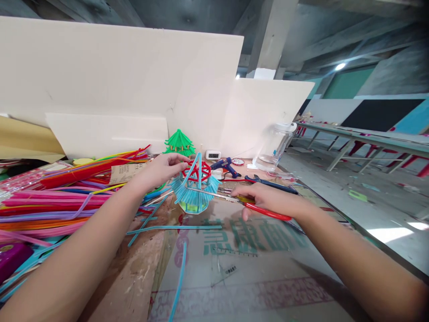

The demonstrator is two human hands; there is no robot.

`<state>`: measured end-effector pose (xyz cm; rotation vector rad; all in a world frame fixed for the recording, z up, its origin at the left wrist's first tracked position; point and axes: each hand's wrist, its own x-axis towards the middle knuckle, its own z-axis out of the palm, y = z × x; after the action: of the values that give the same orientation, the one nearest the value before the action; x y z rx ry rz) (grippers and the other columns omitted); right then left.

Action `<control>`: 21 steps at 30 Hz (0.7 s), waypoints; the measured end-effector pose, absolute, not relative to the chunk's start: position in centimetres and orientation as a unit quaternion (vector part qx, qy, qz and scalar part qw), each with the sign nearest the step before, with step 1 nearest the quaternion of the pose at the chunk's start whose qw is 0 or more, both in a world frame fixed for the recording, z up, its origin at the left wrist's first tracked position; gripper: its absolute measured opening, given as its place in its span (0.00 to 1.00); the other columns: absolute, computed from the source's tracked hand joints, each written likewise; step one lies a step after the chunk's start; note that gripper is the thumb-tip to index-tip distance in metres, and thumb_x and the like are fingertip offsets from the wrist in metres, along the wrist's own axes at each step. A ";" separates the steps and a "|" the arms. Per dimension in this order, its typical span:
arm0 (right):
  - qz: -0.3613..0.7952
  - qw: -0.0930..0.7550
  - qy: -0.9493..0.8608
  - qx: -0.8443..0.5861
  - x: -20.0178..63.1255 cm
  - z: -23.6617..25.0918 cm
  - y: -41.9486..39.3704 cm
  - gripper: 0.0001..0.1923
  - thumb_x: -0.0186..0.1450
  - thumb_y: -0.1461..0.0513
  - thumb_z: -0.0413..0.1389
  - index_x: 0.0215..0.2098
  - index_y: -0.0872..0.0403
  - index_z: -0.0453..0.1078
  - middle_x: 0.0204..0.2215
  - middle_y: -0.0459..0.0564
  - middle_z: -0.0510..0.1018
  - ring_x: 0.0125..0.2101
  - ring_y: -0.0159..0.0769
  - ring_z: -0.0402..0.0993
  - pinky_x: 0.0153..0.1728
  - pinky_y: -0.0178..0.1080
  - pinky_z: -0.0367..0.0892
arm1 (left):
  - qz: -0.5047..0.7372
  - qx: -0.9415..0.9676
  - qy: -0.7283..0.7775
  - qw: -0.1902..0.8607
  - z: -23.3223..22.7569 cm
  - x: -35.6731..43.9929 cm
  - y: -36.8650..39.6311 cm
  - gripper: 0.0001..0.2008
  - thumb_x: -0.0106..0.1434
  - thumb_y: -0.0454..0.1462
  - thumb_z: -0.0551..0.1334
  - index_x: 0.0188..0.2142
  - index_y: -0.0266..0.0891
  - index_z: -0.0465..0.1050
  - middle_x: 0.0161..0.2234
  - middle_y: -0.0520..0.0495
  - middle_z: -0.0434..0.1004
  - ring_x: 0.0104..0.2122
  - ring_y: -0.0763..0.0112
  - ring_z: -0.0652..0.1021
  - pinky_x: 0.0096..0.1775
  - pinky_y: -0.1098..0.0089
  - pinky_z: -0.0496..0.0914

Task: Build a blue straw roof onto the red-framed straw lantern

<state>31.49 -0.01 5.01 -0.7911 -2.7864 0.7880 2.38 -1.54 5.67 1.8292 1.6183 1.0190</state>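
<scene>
A small pavilion-like model of fuzzy craft stems stands upright on the work surface. It has a flared blue skirt, a red lattice above and a blue peaked loop on top. My left hand reaches in from the left, its fingertips closed at the red lattice. In my right hand is a red-handled tool with long thin metal jaws. Its tip lies across the front of the blue skirt; whether it is scissors or pliers is unclear. Loose blue stems lie in front of the model.
Bundles of coloured craft stems crowd the left. Behind the model stand a green roof-shaped piece and a small digital clock. A blue glue gun, dark-handled pliers and a clear jug are to the right. White boards rise behind.
</scene>
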 end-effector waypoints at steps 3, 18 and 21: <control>0.276 0.021 -0.921 -0.273 32.0 4.7 0.3 0.13 0.59 0.56 0.59 0.41 0.53 0.72 0.34 0.45 0.79 0.37 0.38 0.71 0.38 0.36 0.62 | 0.412 0.654 0.571 0.276 4.8 1.9 -0.6 0.16 0.58 0.43 0.62 0.43 0.37 0.76 0.30 0.49 0.79 0.27 0.70 0.75 0.28 0.72 0.67; 0.156 -0.025 -0.932 -0.326 33.7 -0.3 4.5 0.24 0.59 0.59 0.58 0.54 0.50 0.69 0.50 0.54 0.74 0.46 0.45 0.73 0.45 0.40 0.66 | 0.480 0.646 0.512 0.299 2.5 0.3 1.8 0.24 0.56 0.51 0.62 0.45 0.37 0.75 0.31 0.49 0.76 0.27 0.71 0.71 0.30 0.71 0.64; 0.134 -0.003 -0.946 -0.295 33.6 -0.1 4.0 0.23 0.61 0.63 0.55 0.55 0.50 0.69 0.52 0.55 0.73 0.49 0.43 0.71 0.50 0.41 0.64 | 0.482 0.638 0.519 0.301 2.7 0.3 1.4 0.24 0.56 0.51 0.62 0.46 0.37 0.75 0.33 0.48 0.78 0.30 0.68 0.74 0.33 0.70 0.67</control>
<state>33.65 3.97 -0.13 -0.9293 -2.9774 0.4215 0.31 1.43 2.68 1.6933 1.3776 1.2787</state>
